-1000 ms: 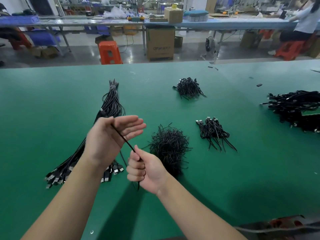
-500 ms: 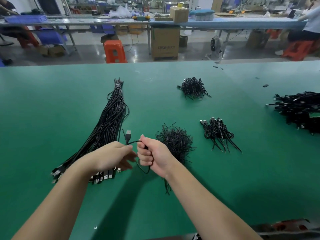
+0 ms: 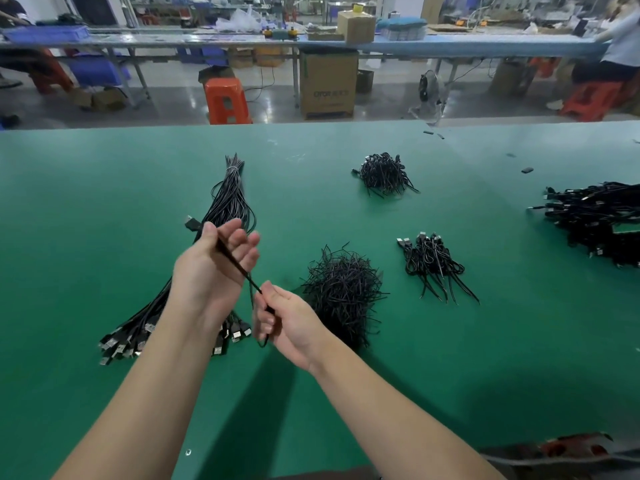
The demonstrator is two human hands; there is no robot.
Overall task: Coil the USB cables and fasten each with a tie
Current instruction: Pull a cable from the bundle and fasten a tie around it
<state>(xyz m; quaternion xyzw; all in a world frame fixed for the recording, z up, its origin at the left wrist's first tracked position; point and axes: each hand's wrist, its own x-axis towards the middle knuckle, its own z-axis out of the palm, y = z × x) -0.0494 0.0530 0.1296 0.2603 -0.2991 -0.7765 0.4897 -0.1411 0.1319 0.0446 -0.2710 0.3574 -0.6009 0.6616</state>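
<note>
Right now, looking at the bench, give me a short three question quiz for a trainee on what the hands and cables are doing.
1. True or false: the cable runs taut between the left hand and the right hand.
2. Which lies nearest the right hand? A) the tie pile B) the small coiled batch C) the far pile
3. Fill in: the loose bundle of uncoiled cables lies on the mat on the person's ____ side.

Key: 1 true; 2 A; 3 left.
</note>
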